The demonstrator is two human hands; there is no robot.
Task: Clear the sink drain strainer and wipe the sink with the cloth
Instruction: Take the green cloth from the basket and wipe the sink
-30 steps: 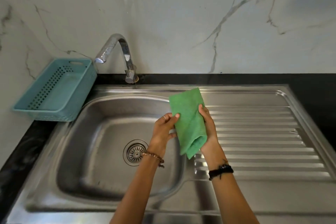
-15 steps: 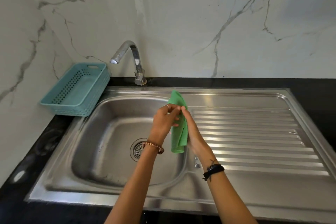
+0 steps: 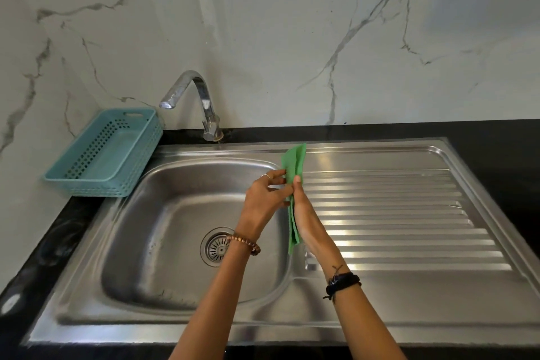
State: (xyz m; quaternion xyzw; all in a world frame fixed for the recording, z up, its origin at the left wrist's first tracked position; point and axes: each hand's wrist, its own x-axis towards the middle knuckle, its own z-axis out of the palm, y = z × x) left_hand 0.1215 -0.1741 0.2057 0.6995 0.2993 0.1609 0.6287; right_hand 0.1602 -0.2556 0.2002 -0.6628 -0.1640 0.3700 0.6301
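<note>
A green cloth [image 3: 295,162] hangs folded edge-on between my two hands, above the right rim of the steel sink basin [image 3: 163,231]. My left hand [image 3: 263,202] pinches its left side with the fingertips. My right hand [image 3: 306,219] presses flat along its right side, thumb on top. The round drain strainer [image 3: 214,247] sits in the basin floor, partly behind my left wrist. Whether debris lies in the strainer is too small to tell.
A curved chrome tap [image 3: 201,102] stands behind the basin. A teal plastic basket [image 3: 108,155] rests on the black counter at the left. The ribbed steel drainboard [image 3: 394,213] stretches to the right. Marble wall rises behind.
The cloth went from spread open to folded narrow between my palms. My hands came together, and the camera view shifted so the sink sits further right and lower.
</note>
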